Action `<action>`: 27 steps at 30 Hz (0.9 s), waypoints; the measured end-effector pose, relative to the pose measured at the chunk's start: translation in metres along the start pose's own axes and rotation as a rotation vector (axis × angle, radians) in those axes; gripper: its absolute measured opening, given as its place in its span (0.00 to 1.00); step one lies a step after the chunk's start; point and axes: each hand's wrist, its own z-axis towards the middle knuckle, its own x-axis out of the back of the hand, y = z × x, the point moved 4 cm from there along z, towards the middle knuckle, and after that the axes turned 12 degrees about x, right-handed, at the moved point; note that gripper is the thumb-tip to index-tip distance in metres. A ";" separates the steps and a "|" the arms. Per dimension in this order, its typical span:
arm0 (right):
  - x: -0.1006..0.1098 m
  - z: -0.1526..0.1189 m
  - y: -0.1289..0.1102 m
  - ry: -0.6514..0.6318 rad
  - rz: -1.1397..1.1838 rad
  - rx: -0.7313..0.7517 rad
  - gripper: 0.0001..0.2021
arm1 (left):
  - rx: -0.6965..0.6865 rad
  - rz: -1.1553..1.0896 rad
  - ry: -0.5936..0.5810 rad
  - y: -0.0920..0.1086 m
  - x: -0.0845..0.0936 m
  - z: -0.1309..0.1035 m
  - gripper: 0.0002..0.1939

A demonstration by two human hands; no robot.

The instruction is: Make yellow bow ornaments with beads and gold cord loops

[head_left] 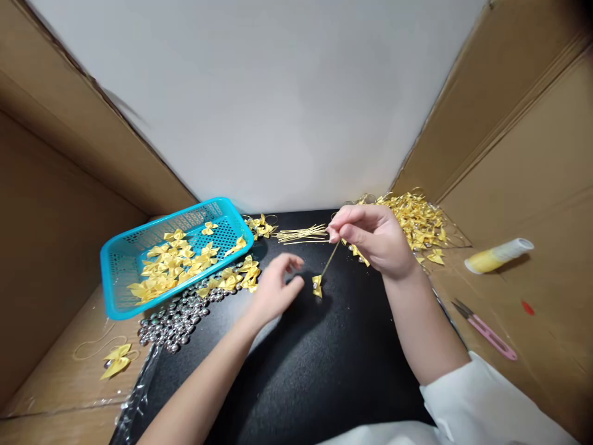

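My right hand (370, 235) is raised over the black work surface (306, 371), thumb and fingers pinched on a thin gold cord (330, 258). From the cord's lower end hangs a small yellow bow (317, 285) with a shiny bead at its middle. To the left of that bow, my left hand (278, 285) is held with thumb and fingers apart and nothing between them. Gold cord pieces (302, 233) lie in a loose bundle behind the hands. A pile of yellow bows with cords (419, 222) is at the back right, partly behind my right hand.
A blue basket (107, 278) of yellow bows stands at the left. Silver beads (178, 321) and more bows (231, 279) lie in front of it. Pink-handled snips (491, 335) and a yellow-white roll (498, 255) rest on cardboard at right. Cardboard walls (523, 136) flank both sides.
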 end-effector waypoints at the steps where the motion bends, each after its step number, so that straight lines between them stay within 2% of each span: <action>1: 0.000 0.000 -0.003 -0.019 0.002 0.000 0.08 | 0.043 0.090 -0.060 -0.013 -0.014 -0.001 0.12; 4: -0.005 -0.002 -0.006 -0.074 0.021 -0.013 0.06 | 0.057 0.138 -0.090 -0.034 -0.039 -0.001 0.17; 8: -0.010 -0.003 -0.003 -0.094 0.055 -0.027 0.05 | -0.090 0.183 -0.193 -0.025 -0.056 0.005 0.24; 11: -0.009 -0.003 0.001 -0.075 0.044 -0.055 0.08 | -0.213 0.183 -0.286 -0.015 -0.066 0.008 0.22; 15: -0.009 -0.002 0.008 -0.093 0.078 -0.097 0.10 | -0.289 0.202 -0.364 -0.014 -0.080 0.008 0.14; 18: -0.010 -0.001 0.011 -0.076 0.138 -0.131 0.11 | -0.302 0.233 -0.370 -0.018 -0.084 0.008 0.09; 23: -0.009 0.003 0.008 -0.033 0.186 -0.194 0.14 | -0.277 0.209 -0.318 -0.024 -0.076 0.005 0.15; 27: -0.006 0.003 0.005 -0.040 0.157 -0.189 0.13 | -0.249 0.165 -0.347 -0.027 -0.072 0.002 0.12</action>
